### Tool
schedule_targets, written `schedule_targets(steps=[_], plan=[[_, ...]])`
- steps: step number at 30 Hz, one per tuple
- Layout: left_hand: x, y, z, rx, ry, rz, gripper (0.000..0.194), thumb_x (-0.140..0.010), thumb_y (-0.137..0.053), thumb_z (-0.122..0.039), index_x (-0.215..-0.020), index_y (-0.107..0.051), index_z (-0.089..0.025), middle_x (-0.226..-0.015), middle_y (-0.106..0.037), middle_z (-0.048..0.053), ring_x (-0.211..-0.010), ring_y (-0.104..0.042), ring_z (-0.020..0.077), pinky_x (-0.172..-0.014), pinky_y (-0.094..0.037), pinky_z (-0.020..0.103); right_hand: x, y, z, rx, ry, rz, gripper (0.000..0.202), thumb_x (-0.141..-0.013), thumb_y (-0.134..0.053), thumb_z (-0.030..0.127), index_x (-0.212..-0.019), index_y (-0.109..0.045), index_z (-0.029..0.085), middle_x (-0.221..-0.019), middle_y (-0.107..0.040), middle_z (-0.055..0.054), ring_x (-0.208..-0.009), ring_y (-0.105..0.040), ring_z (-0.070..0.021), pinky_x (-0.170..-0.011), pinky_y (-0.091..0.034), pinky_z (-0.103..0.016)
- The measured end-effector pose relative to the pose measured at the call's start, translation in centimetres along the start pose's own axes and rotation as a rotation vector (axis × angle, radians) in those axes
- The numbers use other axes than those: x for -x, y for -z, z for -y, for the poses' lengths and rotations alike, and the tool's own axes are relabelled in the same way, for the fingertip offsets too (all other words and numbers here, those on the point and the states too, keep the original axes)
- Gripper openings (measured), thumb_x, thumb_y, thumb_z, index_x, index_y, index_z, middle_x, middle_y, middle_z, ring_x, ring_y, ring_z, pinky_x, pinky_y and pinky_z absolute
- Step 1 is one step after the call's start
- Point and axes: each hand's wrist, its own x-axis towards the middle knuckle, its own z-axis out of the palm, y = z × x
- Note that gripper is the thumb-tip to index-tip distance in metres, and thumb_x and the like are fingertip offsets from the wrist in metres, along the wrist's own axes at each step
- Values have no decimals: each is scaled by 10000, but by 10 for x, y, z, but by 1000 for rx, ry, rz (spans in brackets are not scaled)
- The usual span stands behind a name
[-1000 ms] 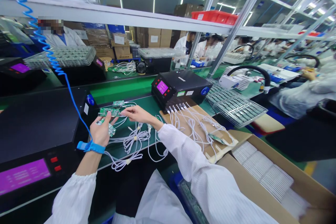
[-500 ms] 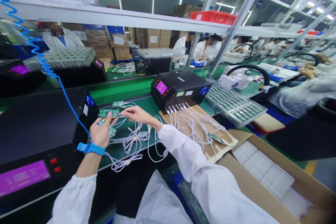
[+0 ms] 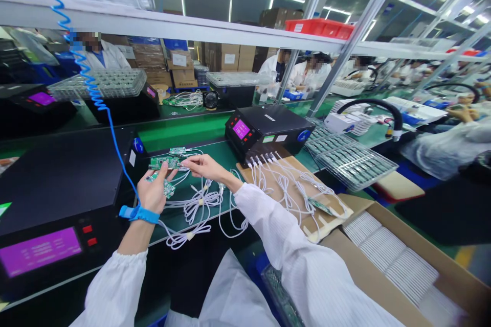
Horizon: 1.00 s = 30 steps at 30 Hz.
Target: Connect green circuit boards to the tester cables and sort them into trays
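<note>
My left hand (image 3: 152, 195), with a blue strap (image 3: 138, 214) at the wrist, grips a green circuit board (image 3: 164, 163). Another board (image 3: 168, 189) lies against its palm side, just below. My right hand (image 3: 203, 166) pinches at the right end of the upper board; what is between its fingertips is too small to make out. Behind the held board, a small board (image 3: 177, 151) with a white cable rests on the green bench. Bundled white cables (image 3: 199, 204) lie on the bench below my right hand.
Black testers with purple screens stand at left (image 3: 61, 179) and centre (image 3: 270, 125). White cables run from the centre one over a brown board (image 3: 284, 184). At right are trays (image 3: 349, 161) and a carton (image 3: 402, 260). People sit farther back.
The whole view has shifted slightly, so the scene sits a little farther right. Both hands keep nearly the same pose at the circuit board.
</note>
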Motion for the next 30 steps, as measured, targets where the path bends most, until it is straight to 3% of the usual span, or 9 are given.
schedule_targets(steps=[5,10,17,22,24,27,30], plan=[[1,0,-1,-43,-3,-20,161,-779,-847,-188,-798,-706,-113,-845,-740,61,-926,-763,234,-1017,-603,518,5,2,6,123,-15,21,444,-946,-608,559,-1003,-724,134,-585,-402,76,-534,-356,-70,-534,-276,-223],[0,2,0,-85,-37,34,263,-709,-901,-261,-806,-707,-114,-800,-704,44,-936,-759,267,-1007,-602,545,5,2,11,255,-34,20,402,-952,-615,506,-1007,-729,124,-607,-442,62,-549,-387,-76,-541,-299,-218],[2,5,8,-112,-75,60,429,-619,-943,-413,-836,-714,-122,-825,-710,63,-952,-755,297,-974,-619,532,6,3,12,269,10,26,351,-982,-571,454,-893,-681,133,-593,-459,56,-551,-401,-81,-566,-330,-215],[4,5,13,-102,-61,13,411,-608,-946,-415,-781,-692,-142,-840,-720,52,-933,-756,267,-947,-638,476,6,2,10,301,6,31,357,-998,-553,451,-937,-696,130,-566,-444,63,-545,-412,-92,-568,-343,-216],[4,5,13,-101,-47,5,392,-635,-933,-409,-783,-687,-141,-823,-711,53,-916,-753,249,-932,-643,455,4,0,10,372,27,30,353,-1006,-562,450,-994,-707,129,-611,-501,48,-575,-451,-101,-595,-373,-220],[1,10,13,-158,-101,-30,387,-666,-903,-455,-793,-695,-155,-799,-690,42,-829,-738,219,-811,-663,377,2,-1,7,532,108,11,346,-982,-650,414,-1185,-681,136,-869,-660,-23,-746,-576,-131,-707,-442,-231],[-4,19,16,-311,-152,-59,413,-698,-864,-541,-703,-665,-179,-672,-609,-3,-583,-638,137,-550,-578,252,4,-1,1,724,213,10,320,-1018,-618,318,-1266,-661,121,-1045,-682,-88,-933,-625,-170,-856,-470,-264]])
